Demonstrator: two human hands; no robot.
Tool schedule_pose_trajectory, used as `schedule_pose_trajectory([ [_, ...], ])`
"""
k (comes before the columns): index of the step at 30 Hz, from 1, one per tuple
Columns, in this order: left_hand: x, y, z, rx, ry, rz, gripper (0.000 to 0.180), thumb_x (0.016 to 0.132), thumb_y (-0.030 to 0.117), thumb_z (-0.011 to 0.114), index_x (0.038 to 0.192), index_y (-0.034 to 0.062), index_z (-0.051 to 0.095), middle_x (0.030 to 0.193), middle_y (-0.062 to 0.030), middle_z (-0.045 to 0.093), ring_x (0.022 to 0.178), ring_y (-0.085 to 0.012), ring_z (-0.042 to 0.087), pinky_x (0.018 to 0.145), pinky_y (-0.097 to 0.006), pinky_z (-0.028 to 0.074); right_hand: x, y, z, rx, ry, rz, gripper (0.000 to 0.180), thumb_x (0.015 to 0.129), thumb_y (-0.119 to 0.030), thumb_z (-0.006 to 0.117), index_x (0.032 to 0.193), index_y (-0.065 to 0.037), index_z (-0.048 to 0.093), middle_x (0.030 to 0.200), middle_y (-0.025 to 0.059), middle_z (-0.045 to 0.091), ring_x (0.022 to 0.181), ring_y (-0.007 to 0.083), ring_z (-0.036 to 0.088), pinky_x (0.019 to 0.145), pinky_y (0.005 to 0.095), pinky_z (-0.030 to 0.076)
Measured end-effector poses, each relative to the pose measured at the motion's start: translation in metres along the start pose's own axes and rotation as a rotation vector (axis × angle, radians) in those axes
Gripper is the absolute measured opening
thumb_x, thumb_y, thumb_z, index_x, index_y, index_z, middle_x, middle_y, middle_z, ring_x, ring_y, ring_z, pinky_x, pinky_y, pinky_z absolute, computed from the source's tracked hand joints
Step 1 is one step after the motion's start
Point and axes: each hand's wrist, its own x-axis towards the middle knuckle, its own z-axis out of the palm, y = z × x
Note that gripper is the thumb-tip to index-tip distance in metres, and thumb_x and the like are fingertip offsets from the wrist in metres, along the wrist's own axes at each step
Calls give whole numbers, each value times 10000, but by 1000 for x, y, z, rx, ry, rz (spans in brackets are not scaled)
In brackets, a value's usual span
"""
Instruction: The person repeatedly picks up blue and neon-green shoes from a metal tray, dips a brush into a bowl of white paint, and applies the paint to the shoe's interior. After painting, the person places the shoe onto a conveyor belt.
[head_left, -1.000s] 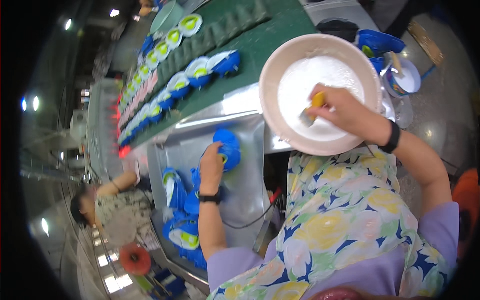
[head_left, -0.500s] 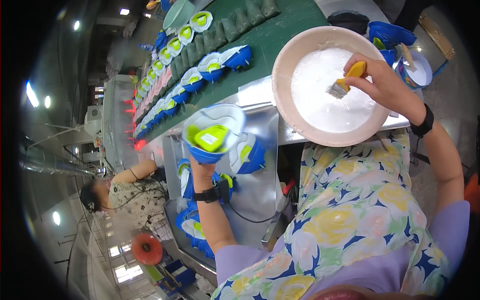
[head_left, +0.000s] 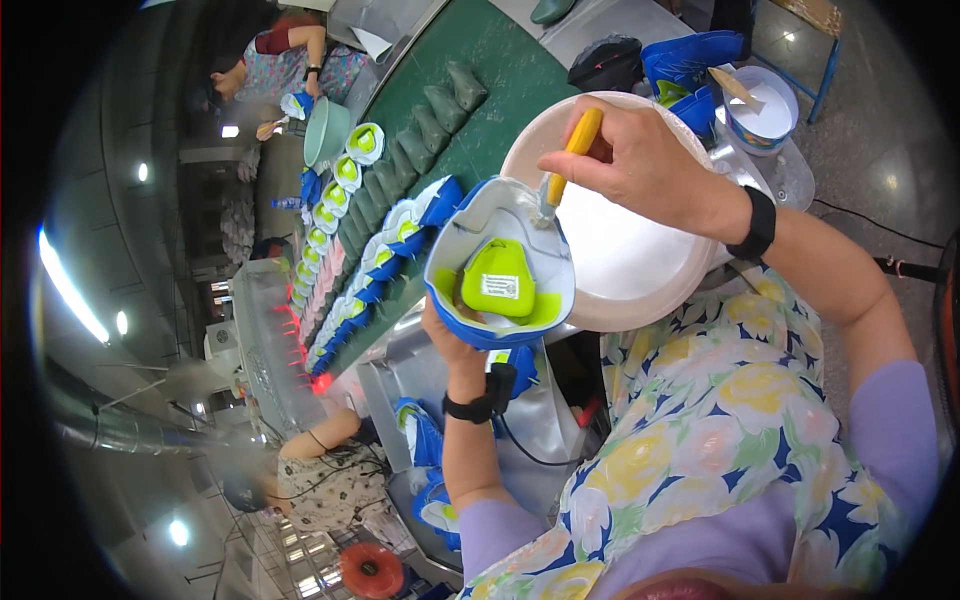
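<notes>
Left hand (head_left: 445, 335) cupping blue shoe upper (head_left: 500, 270), right hand (head_left: 640, 160) pressing yellow-handled brush (head_left: 568, 152) to its rim — white bowl (head_left: 640, 280) just behind

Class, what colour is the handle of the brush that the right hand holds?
Yellow: the brush handle in the right hand shows clearly in the head view.

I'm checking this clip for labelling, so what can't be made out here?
Head view only:
- Left hand: fingers hidden behind the shoe upper.
- Brush: bristle tip too small against the white bowl.
- Belt parts: far ones tiny and bent by the fisheye.
- Small tub: contents unclear.
</notes>
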Motion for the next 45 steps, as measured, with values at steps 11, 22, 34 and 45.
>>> schedule_pose_trajectory([
  [11,26,13,36,983,-67,863,444,816,92,736,1235,18,606,1199,-214,623,1082,-355,625,954,-404,482,-28,8,-1,405,-42,433,351,853,-284,721,823,49,612,664,110,664,569,145,653,516,261,498],
  [22,4,-13,6,-709,-185,-932,499,962,385,540,1355,79,500,1268,-114,609,1119,-267,616,961,-450,514,-20,15,-22,333,-71,-278,220,885,-192,720,995,-50,593,873,81,658,786,199,669,676,289,514],
  [34,-18,-6,31,-594,-160,-613,499,952,337,578,1370,81,490,1273,-113,604,1139,-268,602,964,-441,510,-10,9,-37,89,-360,-100,207,885,-195,692,939,-35,573,718,112,620,618,260,622,598,327,474],
  [45,-3,5,11,-410,-111,-590,462,941,258,605,1351,82,485,1273,-114,596,1105,-260,598,914,-415,503,-14,12,-26,94,-205,-412,222,908,-238,670,952,-54,554,757,121,600,651,296,605,613,373,470],
])
